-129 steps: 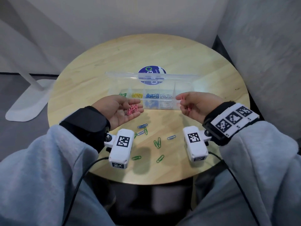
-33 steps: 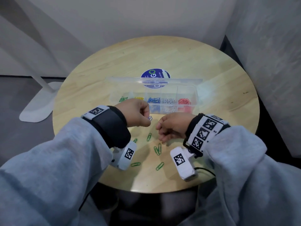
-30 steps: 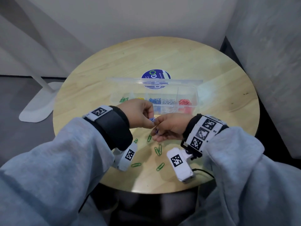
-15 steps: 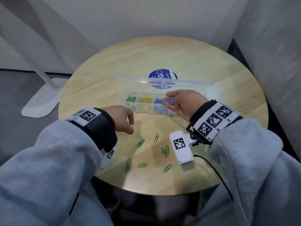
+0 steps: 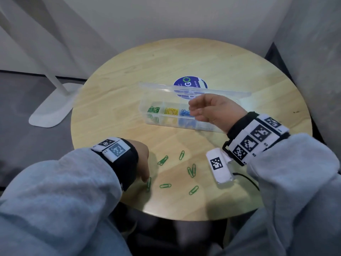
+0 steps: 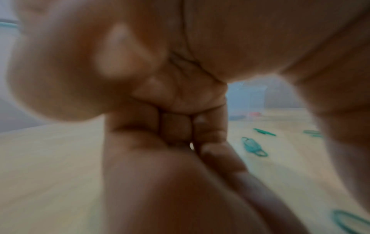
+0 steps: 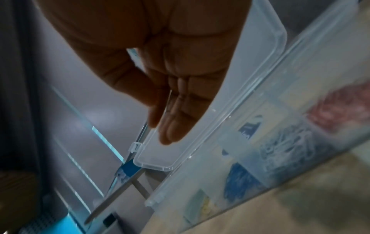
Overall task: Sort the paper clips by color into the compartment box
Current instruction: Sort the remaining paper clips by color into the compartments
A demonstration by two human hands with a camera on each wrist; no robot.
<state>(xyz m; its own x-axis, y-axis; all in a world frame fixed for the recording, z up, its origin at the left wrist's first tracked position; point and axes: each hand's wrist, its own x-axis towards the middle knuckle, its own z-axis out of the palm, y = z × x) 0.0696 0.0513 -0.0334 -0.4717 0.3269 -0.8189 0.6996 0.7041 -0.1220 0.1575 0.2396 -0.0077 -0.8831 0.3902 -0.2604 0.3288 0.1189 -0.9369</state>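
Round wooden desk (image 5: 221, 61) seen from above, with a clear compartment box (image 5: 160, 122) lying across its middle, lid (image 5: 156, 87) raised at the far side. Inside the box, from the left: green clips (image 5: 153, 109), yellow clips (image 5: 171, 111), then blue clips (image 5: 185, 113); in the right wrist view, a silvery pile (image 7: 288, 142) and a red pile (image 7: 340, 109) in the compartments beyond the blue. Right hand (image 5: 214, 109) hovering over the box just right of the blue compartment, fingers straight and relaxed, palm bare, holding nothing. Left hand (image 5: 143, 157) low at the near left of the desk, fingers curled downward, one fingertip touching the top end of a green paper clip (image 5: 148, 183) lying flat on the wood; no grip around it visible, and the left wrist view too blurred to add more. Six other loose green paper clips (image 5: 191, 170) scattered on the desk between the two wrists, well short of the box, two of them lying side by side. Blue round sticker (image 5: 191, 83) on the desk behind the box. White stand base (image 5: 53, 109) on the grey floor to the left. Grey sleeves and black wristbands with printed square markers on both arms.
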